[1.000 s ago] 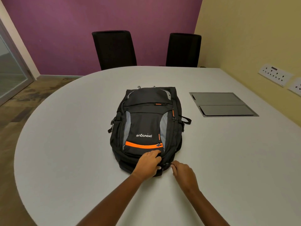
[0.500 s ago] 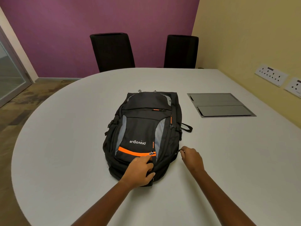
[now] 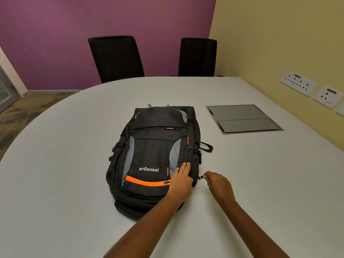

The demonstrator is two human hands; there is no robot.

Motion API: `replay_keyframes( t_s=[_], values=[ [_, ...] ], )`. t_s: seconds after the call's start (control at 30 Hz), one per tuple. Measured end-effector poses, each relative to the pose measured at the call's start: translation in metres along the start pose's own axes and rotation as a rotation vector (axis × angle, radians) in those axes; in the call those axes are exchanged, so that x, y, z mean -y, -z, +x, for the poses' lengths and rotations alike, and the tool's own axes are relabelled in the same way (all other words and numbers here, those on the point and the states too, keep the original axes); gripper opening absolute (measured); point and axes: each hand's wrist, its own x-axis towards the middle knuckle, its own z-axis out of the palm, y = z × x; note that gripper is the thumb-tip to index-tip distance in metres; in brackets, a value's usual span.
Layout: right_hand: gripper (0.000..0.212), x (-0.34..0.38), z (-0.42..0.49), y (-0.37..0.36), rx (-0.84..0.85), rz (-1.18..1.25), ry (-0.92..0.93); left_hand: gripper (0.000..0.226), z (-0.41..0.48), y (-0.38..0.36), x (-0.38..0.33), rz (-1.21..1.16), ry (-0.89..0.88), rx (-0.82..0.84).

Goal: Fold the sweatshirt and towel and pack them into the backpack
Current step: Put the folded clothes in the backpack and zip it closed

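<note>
Backpack (image 3: 154, 157) laid flat on the table (image 3: 74, 164).
Soft, probably light, it is steadied by the flat left hand (image 3: 181, 180); its zipper pull (image 3: 200, 177), the best hold, is pinched by the right hand (image 3: 218, 184).

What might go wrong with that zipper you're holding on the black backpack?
1. The right hand pinches the zipper pull at the backpack's side; a crooked tug might snag fabric and jam it.
2. The left hand presses flat on the backpack; if it lifts, the bag may slide on the smooth white table.
3. The side strap lies loose near the zipper's path and might get caught.
</note>
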Motion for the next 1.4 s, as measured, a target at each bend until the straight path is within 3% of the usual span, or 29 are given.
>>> replay_keyframes(
  t_s=[0.27,0.57,0.63,0.73,0.8,0.87,0.97,1.1,1.27,1.4],
  values=[
    [0.024,-0.008,0.062,0.012,-0.004,-0.103,-0.072,0.036,0.008,0.019,0.001,-0.198,-0.083,0.143],
    [0.025,-0.014,0.089,0.009,0.065,-0.082,-0.175,0.036,0.015,0.015,-0.005,-0.300,-0.092,0.140],
    [0.025,-0.017,0.088,0.008,0.064,-0.048,-0.180,0.047,0.013,0.011,-0.005,-0.268,-0.140,0.140],
    [0.030,-0.017,0.079,0.006,0.033,0.054,-0.128,0.087,0.007,0.004,-0.002,-0.330,-0.153,0.025],
    [0.038,-0.011,0.069,0.002,-0.003,0.124,-0.065,0.063,0.007,-0.006,0.009,-0.246,-0.134,-0.087],
    [0.051,0.001,0.054,-0.002,-0.072,0.124,0.002,0.048,0.005,-0.016,0.023,-0.172,-0.044,-0.057],
    [0.070,0.022,0.029,-0.011,-0.057,0.081,0.109,0.053,-0.007,-0.028,0.040,-0.118,0.029,-0.118],
    [0.068,0.039,-0.003,-0.032,0.030,0.010,0.124,0.059,-0.024,-0.044,0.052,-0.035,0.112,-0.190],
    [0.071,0.040,-0.029,-0.047,0.079,-0.022,0.077,0.058,-0.053,-0.066,0.050,-0.018,0.163,-0.169],
    [0.074,0.041,-0.050,-0.056,0.073,-0.013,0.031,0.057,-0.071,-0.067,0.037,-0.028,0.256,-0.059]
  ],
)
